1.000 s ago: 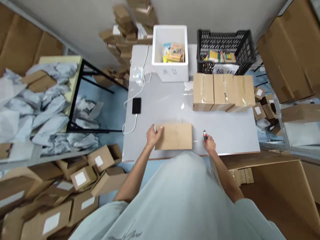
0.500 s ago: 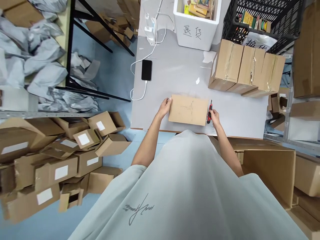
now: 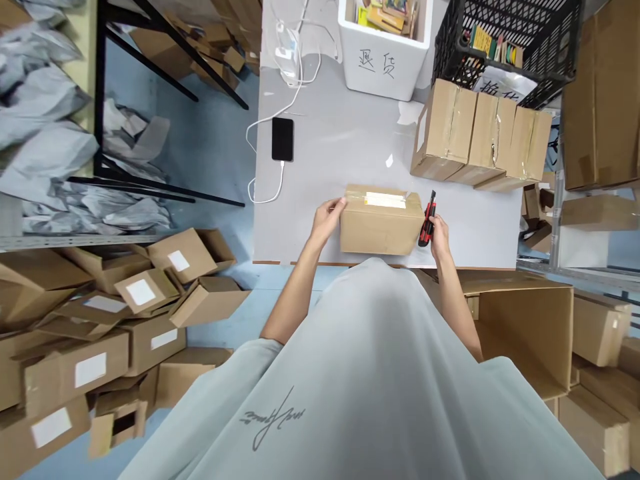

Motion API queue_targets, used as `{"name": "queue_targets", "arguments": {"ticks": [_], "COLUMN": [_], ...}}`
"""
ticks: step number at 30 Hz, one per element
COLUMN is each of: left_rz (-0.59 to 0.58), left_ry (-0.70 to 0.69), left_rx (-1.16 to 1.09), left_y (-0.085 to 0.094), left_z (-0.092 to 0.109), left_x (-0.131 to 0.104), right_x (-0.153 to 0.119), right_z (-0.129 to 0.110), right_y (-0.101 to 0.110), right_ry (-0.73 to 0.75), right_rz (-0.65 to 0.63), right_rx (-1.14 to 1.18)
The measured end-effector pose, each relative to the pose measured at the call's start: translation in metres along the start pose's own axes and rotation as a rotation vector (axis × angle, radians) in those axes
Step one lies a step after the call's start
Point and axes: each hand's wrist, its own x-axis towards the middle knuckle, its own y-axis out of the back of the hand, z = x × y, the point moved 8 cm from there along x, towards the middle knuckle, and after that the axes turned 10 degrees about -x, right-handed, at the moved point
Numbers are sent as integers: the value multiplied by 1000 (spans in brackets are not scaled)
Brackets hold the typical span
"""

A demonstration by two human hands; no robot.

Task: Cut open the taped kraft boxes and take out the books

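Note:
A brown cardboard box (image 3: 381,230) rests near the front edge of the white table (image 3: 315,167), with a white label on its upper face. At the box's left end is my left hand (image 3: 326,220), its fingers closed on the upper corner. My right hand (image 3: 440,238) grips a red and black utility knife (image 3: 427,219) just off the right end of the box. The knife points away from me. Whether the right fingers also touch the box I cannot tell.
Three taped cartons (image 3: 483,133) stand at the back right, before a black crate (image 3: 507,50) holding books. Behind the table's middle is a white foam bin (image 3: 383,60). A phone (image 3: 283,139) on a cable lies left. Opened boxes (image 3: 100,363) crowd the floor.
The box has been tipped over, so a taped side with a white label now shows where a plain face was. The knife has shifted slightly right with my right hand.

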Motion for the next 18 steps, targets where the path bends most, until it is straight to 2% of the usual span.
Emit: {"name": "queue_targets", "arguments": {"ticks": [3,7,13,18], "left_rz": [-32,-71,-93,-124], "left_ry": [37,65,110,65], "left_rx": [-39,-73,-44,-50], "left_y": [-2,-8,-8,-6], "left_z": [-7,-24,-48,-54], "left_x": [-18,-40,-60,-65], "right_x": [-13,-20,-28,-36], "right_z": [0,6,15,-7], "right_y": [11,16,18,27], "right_ry": [25,42,42,163], "right_rz": [20,16,-60,-80], "right_rx": [-23,-73,-192,-387]}}
